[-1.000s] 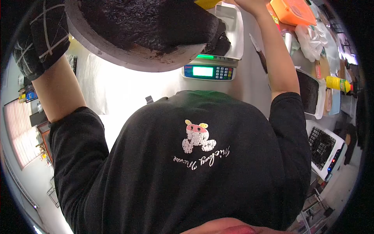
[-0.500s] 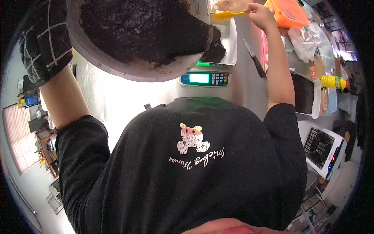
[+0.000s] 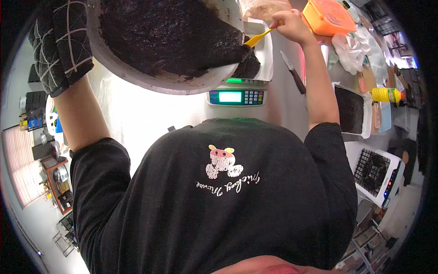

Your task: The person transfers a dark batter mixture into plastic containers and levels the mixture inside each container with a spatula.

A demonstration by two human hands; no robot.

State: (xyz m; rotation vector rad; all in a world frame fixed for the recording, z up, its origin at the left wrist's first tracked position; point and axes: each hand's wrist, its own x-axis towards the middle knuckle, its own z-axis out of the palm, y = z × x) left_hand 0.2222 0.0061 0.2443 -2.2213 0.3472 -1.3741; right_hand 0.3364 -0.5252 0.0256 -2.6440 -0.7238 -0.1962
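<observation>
A large pot (image 3: 137,77) of dark, thick paste tilts over a white tray (image 3: 267,50) on a digital scale (image 3: 237,97). Dark paste (image 3: 248,66) lies in the tray below the pot's lip. My left hand (image 3: 64,50), in a black checked oven mitt, is against the pot's left side; its fingers are hidden inside the mitt. In my right hand (image 3: 292,25) is the handle of a yellow spatula (image 3: 258,39), whose blade touches the paste at the pot's rim.
A knife (image 3: 294,73) lies right of the scale. Farther right are an orange container (image 3: 329,17), a plastic bag (image 3: 350,52), a second tray of dark paste (image 3: 366,114), a yellow bottle (image 3: 387,95) and a white appliance with a black grille (image 3: 376,173).
My right hand has moved left and slightly down, bringing the spatula blade down from above the tray to the paste at the pot's rim. The camera view has shifted slightly.
</observation>
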